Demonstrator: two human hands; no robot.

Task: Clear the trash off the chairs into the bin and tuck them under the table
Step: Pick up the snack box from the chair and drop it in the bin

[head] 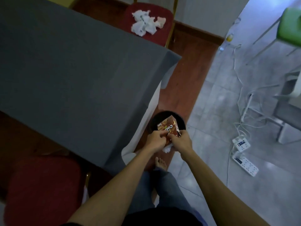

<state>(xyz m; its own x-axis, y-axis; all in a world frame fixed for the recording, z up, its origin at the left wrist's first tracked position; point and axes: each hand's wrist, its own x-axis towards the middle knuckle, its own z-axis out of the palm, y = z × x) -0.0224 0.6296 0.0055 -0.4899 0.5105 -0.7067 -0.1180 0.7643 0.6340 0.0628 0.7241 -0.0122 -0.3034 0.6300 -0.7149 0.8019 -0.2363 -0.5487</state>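
Observation:
A brown snack box (168, 127) hangs over the round black bin (181, 121) on the floor beside the table's corner. Both hands grip the box's near end: my left hand (154, 140) on its left side, my right hand (180, 141) on its right. A bit of crumpled white tissue (167, 149) shows under my hands. The near red chair (42, 190) at the lower left has a bare seat. The far red chair (166, 12) at the top carries several crumpled white tissues (146, 22).
A table under a grey cloth (73, 62) fills the left and middle. Power strips (241, 143) and white cables lie on the tiled floor at the right. A green stool (291, 23) stands at the upper right. My bare foot (161, 163) is near the bin.

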